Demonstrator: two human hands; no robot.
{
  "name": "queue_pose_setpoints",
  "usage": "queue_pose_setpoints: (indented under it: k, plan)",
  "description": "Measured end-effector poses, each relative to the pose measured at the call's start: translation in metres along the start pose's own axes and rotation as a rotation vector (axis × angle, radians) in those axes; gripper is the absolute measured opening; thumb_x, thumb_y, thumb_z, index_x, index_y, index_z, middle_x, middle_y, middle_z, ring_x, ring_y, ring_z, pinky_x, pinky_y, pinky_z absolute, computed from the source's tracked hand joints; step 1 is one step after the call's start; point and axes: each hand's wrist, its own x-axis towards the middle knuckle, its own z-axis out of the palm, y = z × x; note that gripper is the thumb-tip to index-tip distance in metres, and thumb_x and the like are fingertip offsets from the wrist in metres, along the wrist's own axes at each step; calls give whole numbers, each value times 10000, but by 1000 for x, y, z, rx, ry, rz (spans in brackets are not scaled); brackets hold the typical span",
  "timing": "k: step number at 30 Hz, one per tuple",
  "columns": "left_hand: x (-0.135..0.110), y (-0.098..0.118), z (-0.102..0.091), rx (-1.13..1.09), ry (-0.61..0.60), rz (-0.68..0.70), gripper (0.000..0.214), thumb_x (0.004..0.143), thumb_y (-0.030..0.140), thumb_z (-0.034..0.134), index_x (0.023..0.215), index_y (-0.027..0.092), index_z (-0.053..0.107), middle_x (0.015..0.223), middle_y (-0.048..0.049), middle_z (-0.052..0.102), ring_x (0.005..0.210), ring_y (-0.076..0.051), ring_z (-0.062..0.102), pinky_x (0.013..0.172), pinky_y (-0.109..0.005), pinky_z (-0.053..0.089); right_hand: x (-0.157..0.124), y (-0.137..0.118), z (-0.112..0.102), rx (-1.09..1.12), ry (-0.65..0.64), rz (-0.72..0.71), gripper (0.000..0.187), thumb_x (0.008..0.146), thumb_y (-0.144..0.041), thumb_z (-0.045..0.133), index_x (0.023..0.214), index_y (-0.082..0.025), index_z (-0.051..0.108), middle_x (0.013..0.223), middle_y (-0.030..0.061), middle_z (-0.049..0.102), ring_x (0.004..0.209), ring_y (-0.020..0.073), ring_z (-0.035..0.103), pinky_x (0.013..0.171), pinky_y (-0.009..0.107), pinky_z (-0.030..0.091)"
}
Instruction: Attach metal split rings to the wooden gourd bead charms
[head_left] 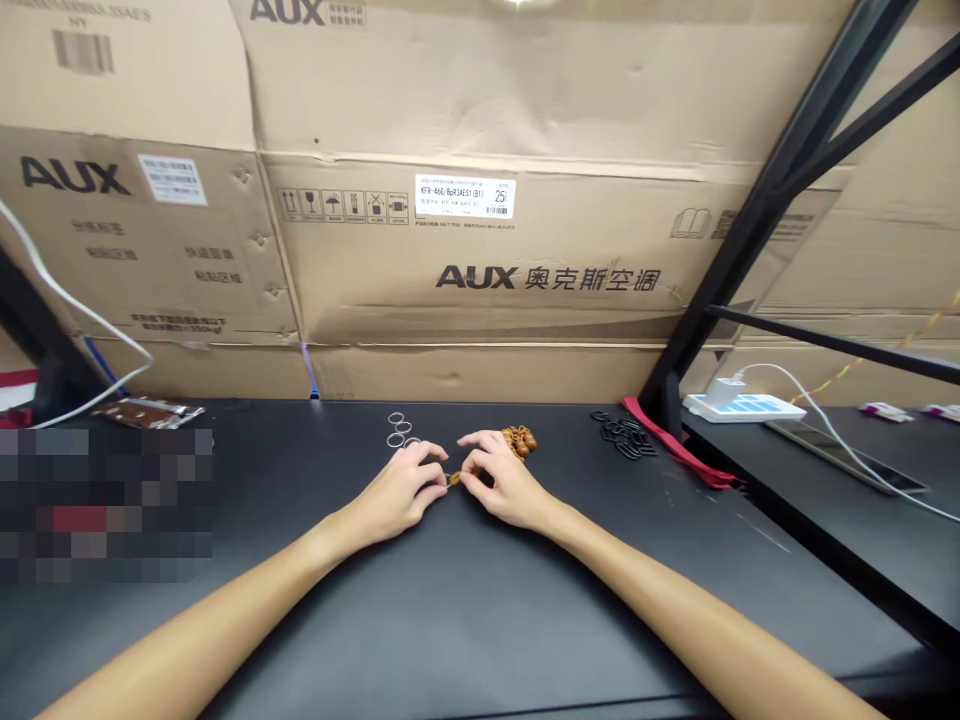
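Note:
My left hand pinches a small metal ring between thumb and fingers, low over the dark tabletop. Facing it, my right hand has its fingers closed on a short yellow-brown cord that meets the ring. Whether the cord passes through the ring is too small to tell. Just beyond my right hand lies a pile of brown wooden beads with yellow cords, partly hidden by that hand. Several loose metal key rings lie behind my left hand, one of them partly covered by it.
Several black clips or rings lie at the right, beside a red strap. Beyond the black metal frame are a white power strip and a phone-like device. A brown packet sits far left. Cardboard walls the back.

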Motion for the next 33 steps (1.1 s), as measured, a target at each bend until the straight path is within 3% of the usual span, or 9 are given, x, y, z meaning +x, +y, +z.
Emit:
queue_pose_setpoints:
  k: [4,11,17,25,30,33]
  plan:
    - [0,0,-1,-1,-7,12,143,905,228,507,854,204,638,1151,-71,536,1065,-218,520,969,-401,426,0,3,1,-42,41,32,112,845,-178,551,736,-198,567,1125,103,567,1148,249,456,979,458,383]
    - [-2,-1,1,-9,14,2,150,906,238,491,860,195,628,1143,-78,542,1067,-223,520,956,-400,442,0,-5,-2,50,-46,-33,111,862,-194,547,754,-208,570,1154,90,559,1155,239,459,983,451,390]
    - [-1,0,0,-6,-7,26,163,913,219,468,853,204,619,1152,-73,533,1053,-215,520,954,-387,439,1,8,-1,-69,71,73,126,838,-182,539,717,-202,565,1100,114,573,1135,265,461,958,480,399]
    - [0,-13,-1,206,74,-67,173,912,258,469,819,193,599,1111,-75,561,1038,-232,536,912,-420,431,1,8,-5,-263,86,21,85,855,-191,526,825,-207,604,1185,122,546,1167,284,420,977,491,382]
    - [1,-35,-6,304,118,-207,215,901,344,496,971,185,623,1195,-116,566,1122,-282,521,937,-466,418,0,15,-5,-362,123,177,122,848,-263,552,926,-219,636,1186,130,549,1189,315,404,952,527,372]
    - [1,-44,-11,308,39,-267,413,904,484,460,1186,209,587,1372,-127,475,1278,-307,418,1034,-506,336,-1,17,-3,-394,101,315,354,805,-471,608,1067,-234,634,1284,140,497,1278,373,312,1004,601,272]
